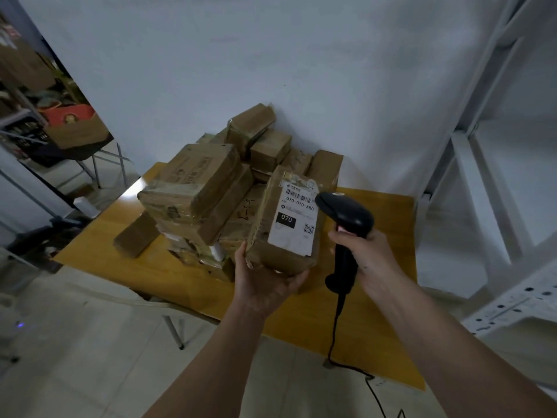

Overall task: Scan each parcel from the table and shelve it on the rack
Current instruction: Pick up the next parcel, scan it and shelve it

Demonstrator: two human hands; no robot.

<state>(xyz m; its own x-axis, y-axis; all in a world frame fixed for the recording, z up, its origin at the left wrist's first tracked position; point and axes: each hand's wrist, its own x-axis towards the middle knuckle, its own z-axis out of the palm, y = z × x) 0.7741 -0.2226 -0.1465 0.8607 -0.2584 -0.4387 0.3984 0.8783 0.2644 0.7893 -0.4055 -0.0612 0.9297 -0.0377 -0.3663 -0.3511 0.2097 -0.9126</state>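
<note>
My left hand (265,282) holds a brown cardboard parcel (271,236) from below, tilted so its white shipping label (297,218) faces me; the label reads 070. My right hand (361,254) grips a black barcode scanner (343,215) by its handle, and the scanner's head sits just right of the label's barcode. A pile of several taped brown parcels (199,188) lies on the yellow wooden table (385,224) behind and to the left. The white metal rack (494,152) stands at the right.
The scanner's black cable (334,336) hangs down over the table's front edge to the floor. A white wall backs the table. On the left a doorway shows a folding table with boxes (75,131). Pale floor tiles lie in front.
</note>
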